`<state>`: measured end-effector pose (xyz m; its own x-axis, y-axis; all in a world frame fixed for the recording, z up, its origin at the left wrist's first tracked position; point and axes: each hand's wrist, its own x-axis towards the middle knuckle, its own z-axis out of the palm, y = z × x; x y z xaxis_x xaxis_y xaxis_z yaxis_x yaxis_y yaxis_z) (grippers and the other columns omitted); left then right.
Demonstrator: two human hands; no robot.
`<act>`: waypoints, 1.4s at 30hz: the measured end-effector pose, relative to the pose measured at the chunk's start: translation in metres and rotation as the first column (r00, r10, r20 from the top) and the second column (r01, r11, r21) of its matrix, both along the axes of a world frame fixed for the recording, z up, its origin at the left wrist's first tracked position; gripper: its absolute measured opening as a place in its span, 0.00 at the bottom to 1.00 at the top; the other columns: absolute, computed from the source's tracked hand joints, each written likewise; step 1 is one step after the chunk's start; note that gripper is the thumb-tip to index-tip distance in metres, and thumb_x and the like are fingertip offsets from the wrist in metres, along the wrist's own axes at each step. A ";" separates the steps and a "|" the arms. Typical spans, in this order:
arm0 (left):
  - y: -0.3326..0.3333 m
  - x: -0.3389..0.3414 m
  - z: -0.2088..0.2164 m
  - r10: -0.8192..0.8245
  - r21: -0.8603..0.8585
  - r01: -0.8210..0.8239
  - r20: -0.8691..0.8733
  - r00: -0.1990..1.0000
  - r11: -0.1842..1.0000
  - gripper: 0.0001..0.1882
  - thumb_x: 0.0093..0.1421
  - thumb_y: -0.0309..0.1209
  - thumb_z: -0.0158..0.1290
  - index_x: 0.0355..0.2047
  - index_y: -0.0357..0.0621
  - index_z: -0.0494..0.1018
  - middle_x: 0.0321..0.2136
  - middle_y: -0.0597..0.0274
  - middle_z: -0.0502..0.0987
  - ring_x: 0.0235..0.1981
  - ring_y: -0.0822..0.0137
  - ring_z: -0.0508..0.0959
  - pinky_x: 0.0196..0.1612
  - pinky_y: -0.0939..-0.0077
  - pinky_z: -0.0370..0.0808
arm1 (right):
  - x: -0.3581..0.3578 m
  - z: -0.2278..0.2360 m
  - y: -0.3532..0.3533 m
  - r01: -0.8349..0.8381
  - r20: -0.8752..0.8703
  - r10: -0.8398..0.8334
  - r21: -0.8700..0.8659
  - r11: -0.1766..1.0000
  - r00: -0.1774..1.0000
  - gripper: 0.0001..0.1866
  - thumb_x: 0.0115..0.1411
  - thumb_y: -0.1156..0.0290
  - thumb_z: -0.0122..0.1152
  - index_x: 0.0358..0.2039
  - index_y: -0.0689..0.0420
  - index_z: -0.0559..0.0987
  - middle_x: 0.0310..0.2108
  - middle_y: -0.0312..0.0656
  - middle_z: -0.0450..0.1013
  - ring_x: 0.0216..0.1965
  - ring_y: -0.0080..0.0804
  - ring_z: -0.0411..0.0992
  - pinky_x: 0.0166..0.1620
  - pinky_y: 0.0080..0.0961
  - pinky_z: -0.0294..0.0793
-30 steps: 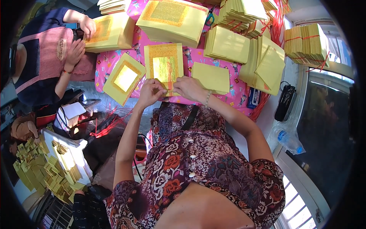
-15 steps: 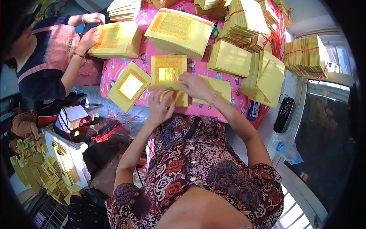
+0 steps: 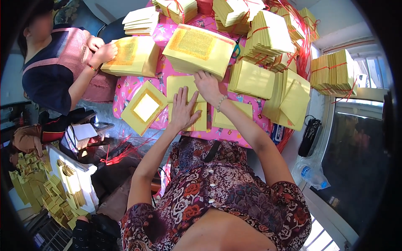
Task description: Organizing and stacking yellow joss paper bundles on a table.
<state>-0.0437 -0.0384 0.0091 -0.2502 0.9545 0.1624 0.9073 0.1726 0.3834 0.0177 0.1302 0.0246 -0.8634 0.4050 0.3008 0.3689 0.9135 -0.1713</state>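
**Plain yellow paper (image 3: 178, 85) has come over the gold patch, and the left hand (image 3: 184, 109) has flattened**

Half a second ago the hands held a flap raised across the paper, with the gold patch showing beyond it; now only plain yellow shows there, lying flat inside the middle of the near edge of the table (image 3: 257, 119). The left hand is spread palm down, its fingers over the paper. The right hand (image 3: 208, 87) has bent fingers at the paper's far right corner; whether they pinch it or merely press, I cannot tell.

It should handle as something light and thin, pliable enough to crease under a palm, and likely to slide on the pink patterned cloth (image 3: 125, 91). The far corners or side edges look the best hold, between thumb and fingertip, with the other palm as a weight; a hard tug could wrinkle or tear it.

Toward the near edge, a second yellow piece (image 3: 202, 122) lies partly under the left hand; whether the two are joined is unclear. A sheet with a bright centre (image 3: 145, 106) lies askew toward the near left corner, and a plain stack (image 3: 235, 115) toward the near right. Farther in stands a thick gold-fronted stack (image 3: 197, 44). Red-tied bundles (image 3: 268, 35) crowd the far right corner, and at the left edge a co-worker's hand (image 3: 104, 53) rests on another thick stack (image 3: 144, 56).
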 end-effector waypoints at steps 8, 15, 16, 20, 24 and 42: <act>-0.003 -0.003 -0.009 -0.011 0.000 0.011 -0.014 1.000 1.000 0.39 0.55 0.53 0.52 0.64 0.50 0.59 0.66 0.35 0.47 0.68 0.38 0.46 0.66 0.43 0.45 | -0.018 0.011 -0.012 -0.060 0.121 0.062 -0.015 0.998 0.991 0.19 0.51 0.72 0.54 0.45 0.59 0.75 0.40 0.42 0.72 0.45 0.38 0.71 0.47 0.31 0.70; 0.001 -0.003 -0.008 -0.038 -0.008 0.038 0.006 0.999 0.999 0.37 0.55 0.51 0.53 0.62 0.48 0.62 0.66 0.35 0.47 0.68 0.38 0.46 0.66 0.44 0.45 | -0.028 -0.014 -0.004 0.016 0.261 0.020 -0.131 0.991 0.965 0.19 0.51 0.73 0.56 0.45 0.59 0.74 0.43 0.45 0.73 0.50 0.40 0.70 0.52 0.34 0.68; 0.001 -0.004 -0.008 -0.038 -0.009 0.038 0.004 0.999 0.999 0.37 0.55 0.51 0.53 0.62 0.48 0.62 0.66 0.35 0.47 0.68 0.38 0.46 0.66 0.44 0.45 | -0.028 -0.016 -0.003 -0.002 0.242 0.026 -0.099 0.995 0.970 0.21 0.48 0.71 0.61 0.45 0.58 0.74 0.43 0.44 0.73 0.49 0.39 0.71 0.50 0.34 0.68; 0.000 -0.004 -0.011 -0.032 0.016 0.032 0.018 0.999 0.999 0.37 0.55 0.51 0.53 0.62 0.48 0.62 0.66 0.34 0.47 0.67 0.38 0.46 0.66 0.43 0.46 | -0.028 -0.011 -0.003 -0.017 0.251 0.060 -0.171 0.985 0.966 0.24 0.48 0.72 0.60 0.49 0.58 0.72 0.44 0.45 0.72 0.50 0.42 0.70 0.53 0.37 0.67; 0.001 -0.004 -0.010 -0.036 0.010 0.035 0.015 0.999 0.999 0.37 0.55 0.50 0.53 0.62 0.48 0.62 0.66 0.34 0.47 0.67 0.38 0.47 0.66 0.43 0.46 | -0.027 -0.012 -0.004 -0.039 0.203 0.079 -0.197 0.980 0.976 0.27 0.47 0.73 0.62 0.50 0.56 0.72 0.46 0.46 0.71 0.51 0.43 0.69 0.54 0.38 0.66; 0.002 -0.002 -0.014 -0.009 -0.033 0.011 0.056 0.998 0.999 0.41 0.54 0.56 0.53 0.64 0.51 0.60 0.67 0.36 0.44 0.68 0.35 0.43 0.66 0.41 0.45 | -0.028 -0.013 -0.004 -0.017 0.191 0.067 -0.251 0.968 0.979 0.35 0.39 0.72 0.69 0.52 0.53 0.73 0.45 0.44 0.71 0.51 0.44 0.69 0.55 0.39 0.67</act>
